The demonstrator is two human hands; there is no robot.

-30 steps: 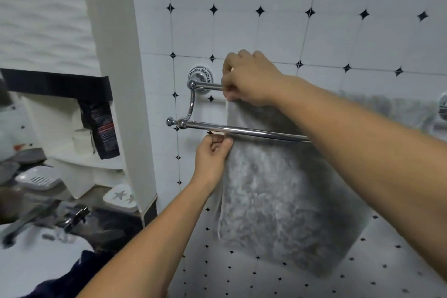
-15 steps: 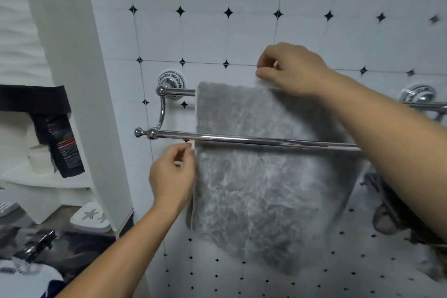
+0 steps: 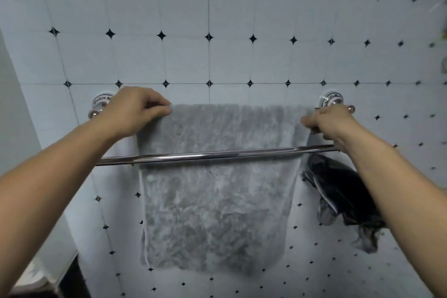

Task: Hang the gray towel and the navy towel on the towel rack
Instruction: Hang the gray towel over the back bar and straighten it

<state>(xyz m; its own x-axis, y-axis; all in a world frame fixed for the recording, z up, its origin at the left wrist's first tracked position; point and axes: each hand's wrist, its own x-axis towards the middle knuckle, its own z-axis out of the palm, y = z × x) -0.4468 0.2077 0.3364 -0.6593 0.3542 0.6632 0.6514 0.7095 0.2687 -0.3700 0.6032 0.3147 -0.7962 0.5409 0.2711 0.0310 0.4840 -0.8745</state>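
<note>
The gray towel hangs spread over the rear bar of a chrome double towel rack on the tiled wall. The rack's front bar crosses in front of the towel. My left hand pinches the towel's top left corner at the rear bar. My right hand pinches its top right corner. A dark cloth, possibly the navy towel, hangs below the rack's right end, partly hidden by my right forearm.
White wall tiles with small black diamonds fill the view. The rack's round wall mounts sit at left and right. A white pillar edge runs down the left side.
My left hand rose from the towel's lower left edge to its top left corner. My right hand slid right to the top right corner. The towel now lies spread wide, and the view shifted right.
</note>
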